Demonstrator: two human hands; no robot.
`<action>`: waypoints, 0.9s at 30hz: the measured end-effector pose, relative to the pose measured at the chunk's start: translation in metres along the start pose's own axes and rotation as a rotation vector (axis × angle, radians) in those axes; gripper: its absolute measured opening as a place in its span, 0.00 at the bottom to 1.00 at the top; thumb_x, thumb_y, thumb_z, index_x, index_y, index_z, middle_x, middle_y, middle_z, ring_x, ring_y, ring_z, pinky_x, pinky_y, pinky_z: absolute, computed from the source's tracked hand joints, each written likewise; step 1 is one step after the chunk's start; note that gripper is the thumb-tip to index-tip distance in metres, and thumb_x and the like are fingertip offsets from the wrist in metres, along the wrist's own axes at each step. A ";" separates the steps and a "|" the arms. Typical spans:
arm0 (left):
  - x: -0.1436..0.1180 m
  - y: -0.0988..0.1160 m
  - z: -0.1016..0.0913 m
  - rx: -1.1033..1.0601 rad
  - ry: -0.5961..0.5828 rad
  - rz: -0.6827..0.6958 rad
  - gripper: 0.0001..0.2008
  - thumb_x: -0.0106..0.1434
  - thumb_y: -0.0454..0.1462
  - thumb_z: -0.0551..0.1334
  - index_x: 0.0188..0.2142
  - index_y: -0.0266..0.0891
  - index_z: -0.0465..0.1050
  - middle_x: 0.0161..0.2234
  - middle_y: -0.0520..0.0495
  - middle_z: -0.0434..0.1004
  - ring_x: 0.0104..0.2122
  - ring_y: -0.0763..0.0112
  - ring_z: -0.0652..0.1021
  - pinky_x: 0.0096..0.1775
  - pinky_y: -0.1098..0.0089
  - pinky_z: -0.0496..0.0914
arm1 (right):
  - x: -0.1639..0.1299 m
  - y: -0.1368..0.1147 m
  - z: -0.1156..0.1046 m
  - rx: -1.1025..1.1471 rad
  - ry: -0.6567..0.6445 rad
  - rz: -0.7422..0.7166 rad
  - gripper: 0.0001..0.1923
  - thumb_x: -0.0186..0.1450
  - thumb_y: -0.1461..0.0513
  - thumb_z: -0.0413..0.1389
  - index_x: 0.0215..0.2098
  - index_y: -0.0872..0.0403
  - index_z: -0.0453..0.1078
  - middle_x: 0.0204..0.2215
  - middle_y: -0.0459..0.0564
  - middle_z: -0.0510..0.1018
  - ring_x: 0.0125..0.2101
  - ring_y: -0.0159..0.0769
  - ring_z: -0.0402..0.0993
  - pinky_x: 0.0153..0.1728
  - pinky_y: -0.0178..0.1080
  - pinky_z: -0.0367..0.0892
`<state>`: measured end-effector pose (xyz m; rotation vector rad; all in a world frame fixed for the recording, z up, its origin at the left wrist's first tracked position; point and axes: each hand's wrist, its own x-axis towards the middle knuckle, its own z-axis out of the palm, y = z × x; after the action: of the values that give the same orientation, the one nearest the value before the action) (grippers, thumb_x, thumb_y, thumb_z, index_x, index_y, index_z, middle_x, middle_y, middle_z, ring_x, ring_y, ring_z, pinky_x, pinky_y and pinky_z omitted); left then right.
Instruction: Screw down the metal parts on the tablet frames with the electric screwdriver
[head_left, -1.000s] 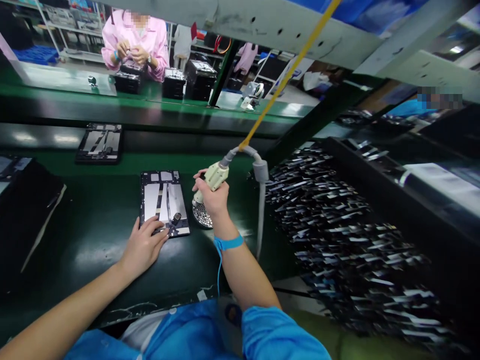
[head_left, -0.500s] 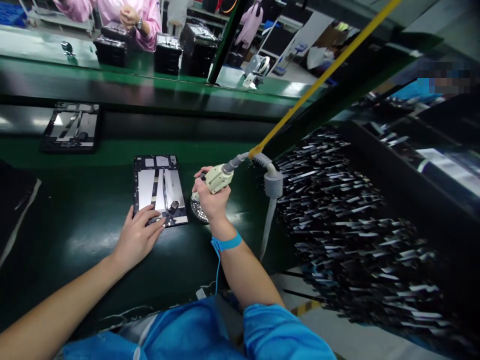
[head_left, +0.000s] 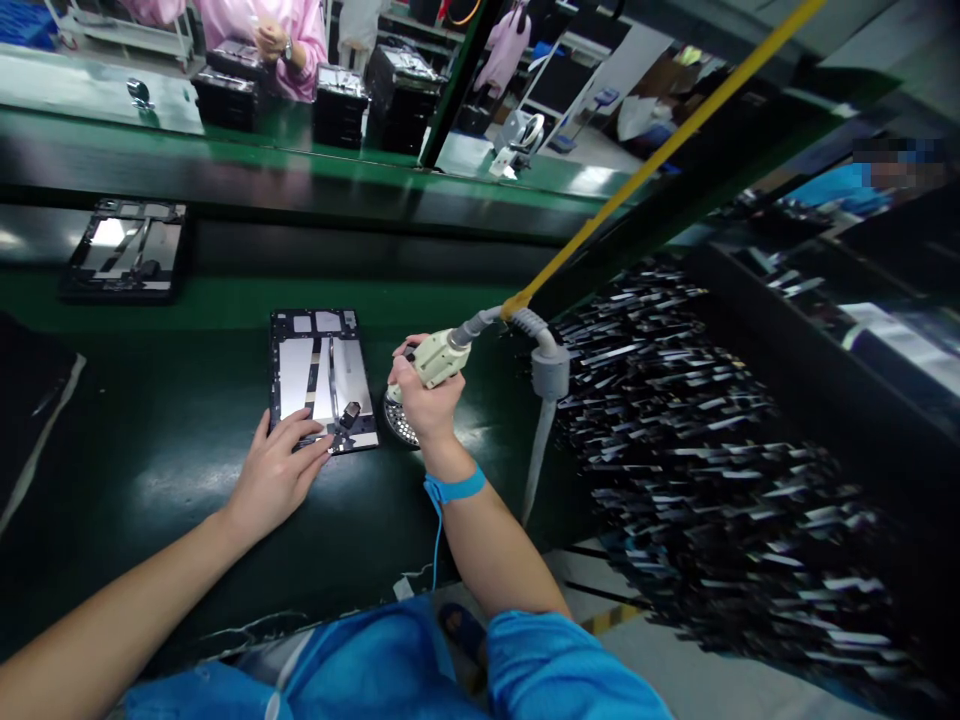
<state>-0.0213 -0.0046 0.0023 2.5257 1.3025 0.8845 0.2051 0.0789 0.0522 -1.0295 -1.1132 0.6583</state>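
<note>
A dark tablet-like panel (head_left: 319, 375) with silver plates lies flat on the green bench in front of me. My left hand (head_left: 276, 480) rests open on its near left corner, fingers spread. My right hand (head_left: 424, 400) grips a cream electric screwdriver (head_left: 439, 358), held over a round perforated metal dish (head_left: 397, 422) just right of the panel. A grey hose and a yellow cord (head_left: 660, 150) run up from the tool. A blue wrist strap (head_left: 454, 487) circles my right wrist.
A second panel (head_left: 124, 260) lies on the conveyor at far left. A large tray of several small shiny parts (head_left: 697, 440) fills the right side. Across the line a person in pink (head_left: 277, 40) works beside black boxes (head_left: 337, 100). A dark mat (head_left: 30, 420) lies at the left edge.
The view has tilted downward and shifted slightly. My hands and the screwdriver stay almost still at the panel and dish.
</note>
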 end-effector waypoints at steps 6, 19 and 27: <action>0.008 0.000 0.006 -0.020 0.053 -0.017 0.10 0.73 0.36 0.60 0.48 0.43 0.80 0.49 0.42 0.81 0.58 0.52 0.77 0.62 0.39 0.62 | -0.006 -0.027 0.001 0.068 0.023 -0.052 0.09 0.64 0.60 0.62 0.43 0.51 0.72 0.34 0.44 0.78 0.19 0.26 0.72 0.21 0.34 0.70; 0.009 0.000 0.008 -0.051 0.066 -0.023 0.10 0.73 0.36 0.61 0.49 0.45 0.80 0.49 0.43 0.81 0.59 0.52 0.76 0.62 0.37 0.60 | -0.052 -0.035 0.028 0.203 -0.286 0.023 0.13 0.65 0.61 0.63 0.48 0.48 0.71 0.39 0.46 0.78 0.23 0.28 0.75 0.26 0.37 0.74; 0.009 0.000 0.007 -0.055 0.057 -0.029 0.11 0.73 0.37 0.61 0.52 0.46 0.79 0.50 0.43 0.81 0.60 0.52 0.75 0.63 0.36 0.59 | -0.055 -0.031 0.029 0.188 -0.296 0.020 0.13 0.65 0.61 0.63 0.48 0.48 0.71 0.38 0.47 0.78 0.33 0.35 0.79 0.34 0.41 0.78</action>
<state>-0.0130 0.0035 0.0002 2.4512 1.3094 0.9788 0.1573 0.0290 0.0605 -0.7989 -1.2709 0.9347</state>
